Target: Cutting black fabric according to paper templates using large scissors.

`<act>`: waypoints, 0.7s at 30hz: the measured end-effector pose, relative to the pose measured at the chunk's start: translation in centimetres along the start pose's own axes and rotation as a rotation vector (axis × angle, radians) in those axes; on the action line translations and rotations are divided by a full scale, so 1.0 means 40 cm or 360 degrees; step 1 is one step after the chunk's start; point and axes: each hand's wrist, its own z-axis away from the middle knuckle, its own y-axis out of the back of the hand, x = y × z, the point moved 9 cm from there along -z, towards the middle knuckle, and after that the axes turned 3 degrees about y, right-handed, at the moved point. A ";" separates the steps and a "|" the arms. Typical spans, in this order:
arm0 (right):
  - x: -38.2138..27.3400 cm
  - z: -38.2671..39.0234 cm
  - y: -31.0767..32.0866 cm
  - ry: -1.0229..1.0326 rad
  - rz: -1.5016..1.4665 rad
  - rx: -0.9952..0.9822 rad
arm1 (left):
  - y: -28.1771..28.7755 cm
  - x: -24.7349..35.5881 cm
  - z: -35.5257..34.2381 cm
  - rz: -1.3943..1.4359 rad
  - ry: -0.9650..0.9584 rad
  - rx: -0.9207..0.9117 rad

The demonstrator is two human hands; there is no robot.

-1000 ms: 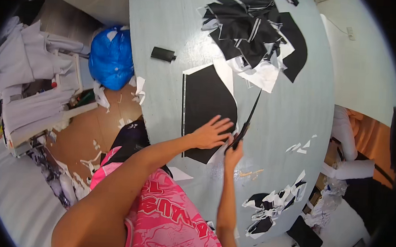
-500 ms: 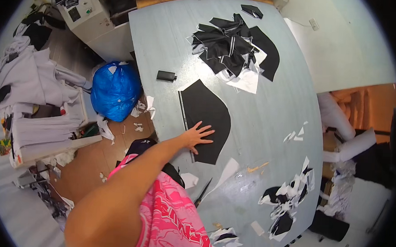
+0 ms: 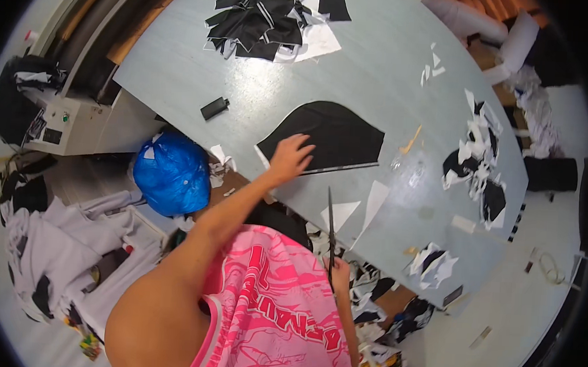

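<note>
Overhead, left hand w/ fingers spread flat presses the near edge of a black fabric piece on the grey table, right hand closed round long scissors at table edge; cloth looks thin, limp, light, prob. best pinched at an edge.

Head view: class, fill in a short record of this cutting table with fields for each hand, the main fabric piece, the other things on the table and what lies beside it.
Left hand: left hand rests flat on the near edge of the black fabric piece
Right hand: right hand holds the scissors, blades pointing up toward the table
Far end: pile of black and white scraps
Small item: black box
Right side: white offcuts
Beside table: blue bag
</note>
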 end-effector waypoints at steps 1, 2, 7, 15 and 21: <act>0.000 -0.004 -0.041 -0.0047 -0.0038 -0.0093 | 0.043 -0.057 0.061 0.0020 0.0035 -0.0094; -0.001 -0.012 -0.084 -0.0028 -0.0013 -0.0198 | 0.070 -0.116 0.130 0.0033 0.0070 -0.0190; -0.065 -0.060 -0.308 -0.0082 -0.0107 -0.0515 | 0.090 -0.355 0.434 0.0456 0.1344 -0.0559; -0.012 -0.103 -0.544 0.0034 -0.0294 -0.0191 | -0.061 -0.293 0.484 0.1555 0.2385 -0.0608; -0.014 -0.063 -0.597 0.0108 -0.0285 -0.0005 | -0.085 -0.300 0.484 0.1639 0.2454 -0.0434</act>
